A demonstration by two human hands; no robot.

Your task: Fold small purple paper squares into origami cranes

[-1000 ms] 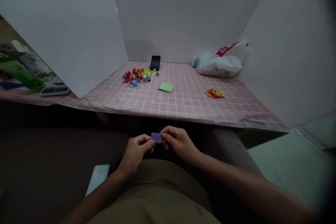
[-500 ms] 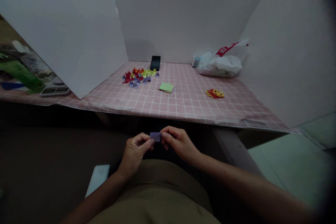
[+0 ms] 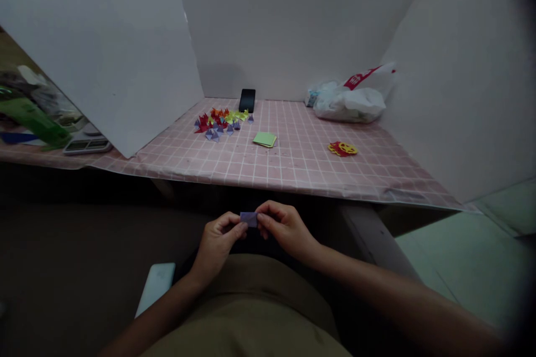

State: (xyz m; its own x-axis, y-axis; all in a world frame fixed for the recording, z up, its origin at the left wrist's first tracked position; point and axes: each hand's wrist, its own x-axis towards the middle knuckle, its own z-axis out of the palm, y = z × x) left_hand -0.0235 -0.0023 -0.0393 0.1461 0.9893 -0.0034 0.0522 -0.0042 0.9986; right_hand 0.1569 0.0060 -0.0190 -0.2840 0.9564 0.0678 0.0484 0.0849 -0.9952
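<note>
A small purple piece of folded paper [image 3: 248, 219] is held above my lap, just short of the table's front edge. My left hand [image 3: 220, 240] pinches its left side between thumb and fingers. On the other side, my right hand [image 3: 285, 227] grips the right end with thumb and forefinger. Farther off on the table lies a stack of green and yellow paper squares [image 3: 264, 139]. Behind it and to the left are several small folded paper figures in red, orange and yellow [image 3: 218, 117], with purple folded pieces [image 3: 215, 135] in front of them.
The table [image 3: 293, 173] has a pink checked cover. On it are a black phone [image 3: 247, 100], a white plastic bag [image 3: 349, 103] and red and yellow cut-out pieces [image 3: 342, 149]. White panels [image 3: 109, 56] enclose it. A pale flat device [image 3: 156, 287] lies by my left forearm.
Both hands hold the purple paper as before. My left hand and the paper have shifted very slightly to the right; the rest looks the same.
</note>
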